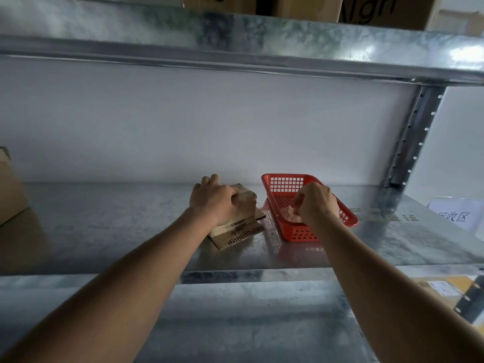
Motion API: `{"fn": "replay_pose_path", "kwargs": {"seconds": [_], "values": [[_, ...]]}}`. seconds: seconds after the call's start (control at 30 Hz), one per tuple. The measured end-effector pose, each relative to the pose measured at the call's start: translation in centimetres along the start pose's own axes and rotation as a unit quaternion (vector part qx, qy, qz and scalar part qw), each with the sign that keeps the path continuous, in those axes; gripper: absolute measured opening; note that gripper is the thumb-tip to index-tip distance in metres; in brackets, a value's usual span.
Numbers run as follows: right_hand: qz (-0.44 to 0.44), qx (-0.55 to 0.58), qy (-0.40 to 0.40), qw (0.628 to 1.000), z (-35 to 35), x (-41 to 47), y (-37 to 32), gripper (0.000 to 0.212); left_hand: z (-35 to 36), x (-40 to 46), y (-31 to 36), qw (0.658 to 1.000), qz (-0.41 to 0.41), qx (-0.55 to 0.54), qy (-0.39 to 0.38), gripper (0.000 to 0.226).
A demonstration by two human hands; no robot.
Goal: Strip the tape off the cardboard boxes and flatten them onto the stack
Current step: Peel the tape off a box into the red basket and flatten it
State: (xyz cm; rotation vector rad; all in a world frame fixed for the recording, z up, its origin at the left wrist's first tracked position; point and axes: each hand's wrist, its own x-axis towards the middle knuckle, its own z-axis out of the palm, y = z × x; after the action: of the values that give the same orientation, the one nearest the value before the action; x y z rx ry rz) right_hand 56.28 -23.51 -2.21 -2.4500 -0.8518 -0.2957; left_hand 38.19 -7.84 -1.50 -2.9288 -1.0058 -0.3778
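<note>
A small brown cardboard box [247, 203] stands on a flattened piece of cardboard [242, 235] in the middle of the metal shelf [104, 226]. My left hand [213, 199] lies on top of the box with its fingers curled over the far edge. Just to the right sits a red plastic basket [285, 183]. My right hand [315, 203] hovers inside it, fingertips pinching a crumpled wad of clear tape [289, 216] that rests in the basket.
Another cardboard box [10, 189] stands at the far left of the shelf. A white paper label [455, 214] lies at the right end. An upright post [411, 137] rises at the back right. More boxes [301, 5] sit on the shelf above.
</note>
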Motion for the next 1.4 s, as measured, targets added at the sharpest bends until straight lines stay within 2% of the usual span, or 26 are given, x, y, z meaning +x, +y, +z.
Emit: {"fn": "replay_pose_path", "kwargs": {"seconds": [0.17,0.33,0.43,0.53,0.67,0.73,0.8,0.9,0.97,1.17,1.3,1.4], "values": [[-0.049,-0.011,-0.016,0.999,-0.4,0.0,-1.2,0.012,-0.3,-0.1,-0.8,0.998,-0.028,-0.053,-0.029,0.048],[-0.053,-0.042,-0.03,0.997,-0.6,-0.2,-1.9,0.026,-0.8,-0.2,-1.3,0.995,-0.04,-0.065,-0.057,0.046],[-0.067,0.001,0.006,0.998,-0.5,-0.3,-2.2,0.032,-1.0,-0.4,-1.4,0.995,-0.062,-0.055,-0.056,0.048],[-0.147,0.056,0.034,0.987,-0.1,-0.8,-3.2,0.027,-1.3,-0.1,-1.9,0.991,-0.082,-0.078,-0.069,0.049],[-0.243,0.156,-0.044,0.956,0.3,-2.2,-5.9,0.028,-1.5,0.2,-2.9,0.989,-0.117,-0.066,-0.067,0.045],[-0.245,0.188,-0.122,0.943,0.5,-3.0,-7.5,0.021,-1.4,0.1,-3.3,0.987,-0.143,-0.051,-0.047,0.043],[-0.22,0.219,-0.202,0.929,1.2,-3.7,-8.7,0.024,-1.3,0.0,-3.7,0.985,-0.163,-0.056,-0.028,0.043],[-0.23,0.233,-0.228,0.917,3.0,-3.9,-9.1,0.036,-0.9,0.3,-5.3,0.985,-0.156,-0.078,-0.004,0.034],[-0.233,0.235,-0.221,0.917,3.9,-3.8,-9.0,0.041,-0.7,0.3,-6.5,0.987,-0.133,-0.096,0.002,0.03],[-0.176,0.316,-0.16,0.919,5.1,-4.4,-8.7,0.031,-1.2,-0.9,-8.1,0.992,-0.043,-0.11,0.036,0.023],[-0.205,0.271,-0.042,0.939,5.5,-4.4,-8.8,0.029,-1.3,-1.7,-9.2,0.988,-0.014,-0.153,0.022,0.03],[-0.203,0.231,0.017,0.951,5.3,-4.9,-9.4,0.025,-0.8,-1.3,-9.7,0.99,0.015,-0.143,0.008,0.025]]}}
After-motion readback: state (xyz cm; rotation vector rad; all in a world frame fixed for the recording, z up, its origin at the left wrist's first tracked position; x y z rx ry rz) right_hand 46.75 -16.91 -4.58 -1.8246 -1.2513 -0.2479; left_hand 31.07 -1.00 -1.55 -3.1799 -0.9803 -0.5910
